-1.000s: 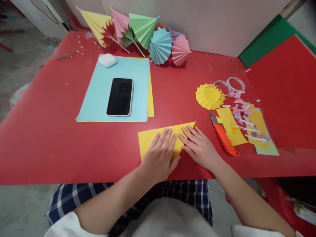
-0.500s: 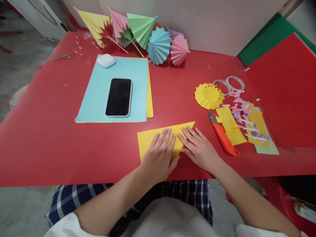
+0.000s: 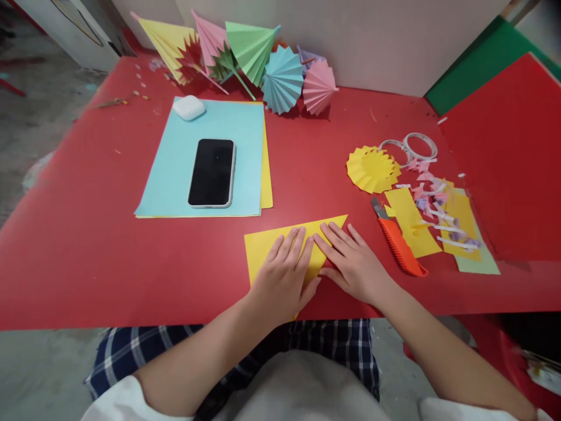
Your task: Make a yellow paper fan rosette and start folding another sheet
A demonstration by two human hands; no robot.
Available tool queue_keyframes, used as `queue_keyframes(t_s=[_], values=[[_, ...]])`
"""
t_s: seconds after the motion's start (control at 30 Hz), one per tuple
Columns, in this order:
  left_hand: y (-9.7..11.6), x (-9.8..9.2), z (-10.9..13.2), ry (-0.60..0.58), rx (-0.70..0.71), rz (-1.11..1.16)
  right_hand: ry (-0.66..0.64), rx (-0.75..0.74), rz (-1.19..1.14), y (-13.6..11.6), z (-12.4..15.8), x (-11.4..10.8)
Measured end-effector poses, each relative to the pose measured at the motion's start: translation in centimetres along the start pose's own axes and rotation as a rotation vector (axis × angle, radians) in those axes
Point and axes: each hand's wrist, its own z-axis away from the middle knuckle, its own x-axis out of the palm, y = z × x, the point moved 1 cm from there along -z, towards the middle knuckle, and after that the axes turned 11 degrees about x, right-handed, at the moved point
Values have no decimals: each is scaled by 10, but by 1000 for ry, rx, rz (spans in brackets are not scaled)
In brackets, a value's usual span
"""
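A folded yellow paper (image 3: 259, 247) lies at the front edge of the red table, its upper right corner pointed. My left hand (image 3: 284, 278) rests flat on it with fingers spread, covering its middle and lower part. Just to the right, my right hand (image 3: 353, 260) lies palm down, its fingertips on the paper's right edge close to the left fingers. Neither hand grips anything. An orange cutter (image 3: 401, 245) lies right of my right hand, beside yellow paper pieces (image 3: 412, 225).
Blue sheets (image 3: 166, 175) at the left carry a black phone (image 3: 212, 173) and a white case (image 3: 189, 107). Folded paper umbrellas (image 3: 283, 82) stand along the back. A yellow pleated ring (image 3: 372, 169), tape rolls (image 3: 421, 146) and scraps lie right; a red board (image 3: 512, 169) stands beyond.
My right hand's fingers have shifted slightly left and up along the paper's edge. My left hand and the paper have stayed in place.
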Motion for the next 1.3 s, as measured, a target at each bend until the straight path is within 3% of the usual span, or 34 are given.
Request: queue_keyframes(t_s=[1.3], values=[[0,-3,-3,-18,-26,-16,36,36,-44,0,1,2]])
